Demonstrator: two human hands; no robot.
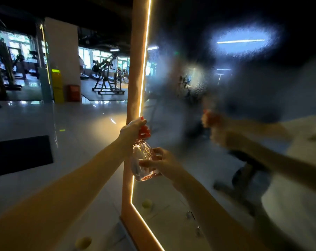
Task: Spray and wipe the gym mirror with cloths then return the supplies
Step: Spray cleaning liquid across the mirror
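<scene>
A clear spray bottle [141,161] with a red trigger head [144,132] is held up in front of the mirror's left edge. My left hand [131,130] grips the red head from above. My right hand [160,163] holds the bottle's clear body from the right, fingers curled round it. The gym mirror [226,105] fills the right half of the view; its glass is fogged with fine spray droplets, and it blurs the reflection of my arms and the bottle. No cloth is in view.
A lit orange frame [135,69] runs down the mirror's left side and angles right near the floor. A black mat [21,154] lies on the pale floor at left. Gym machines [106,77] stand far back, beside a white pillar [63,58].
</scene>
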